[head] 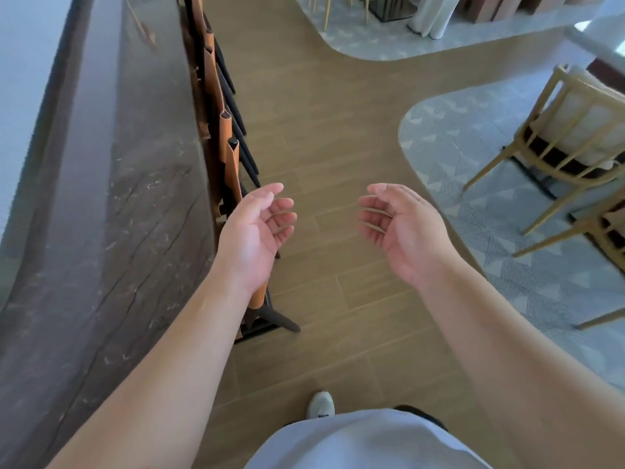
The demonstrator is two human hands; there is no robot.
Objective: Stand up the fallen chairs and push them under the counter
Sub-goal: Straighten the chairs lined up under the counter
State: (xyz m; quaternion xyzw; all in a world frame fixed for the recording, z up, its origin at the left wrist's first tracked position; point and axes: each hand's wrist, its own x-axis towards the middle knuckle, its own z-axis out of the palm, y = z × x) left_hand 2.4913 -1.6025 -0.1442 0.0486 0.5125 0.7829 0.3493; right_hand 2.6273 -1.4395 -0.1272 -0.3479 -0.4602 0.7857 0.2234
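Item: chairs (226, 137). A row of them, tan backs on black frames, upright along the right edge of the desk (111, 184), running from near my left wrist to far up the frame. All seem tucked under its overhang; only back tops and splayed black rear legs show. No fallen chair of this kind is in view.

Item: nearest chair (263, 309). It stands just behind and below my left forearm, its back partly hidden by the wrist, one black leg angled out onto the floor (338, 137). Long axis vertical. It lies left of my fingers and toward me.

Item: left hand (253, 231). Palm up, fingers loosely curled, holding nothing. It hangs above the near chair without clearly touching it; contact at the wrist I cannot tell. This is the nearer hand to the row.

Item: right hand (406, 228). Palm up, fingers (372, 214) relaxed and half curled, empty, out over bare floor, well apart from any chair in the row.

Item: pale wooden chairs (568, 130). Upright on the patterned rug (473, 198) at right; likely no part of the job.

Judgement: the visible row looks finished. Any further push would fall to the left hand, leftward toward the desk.
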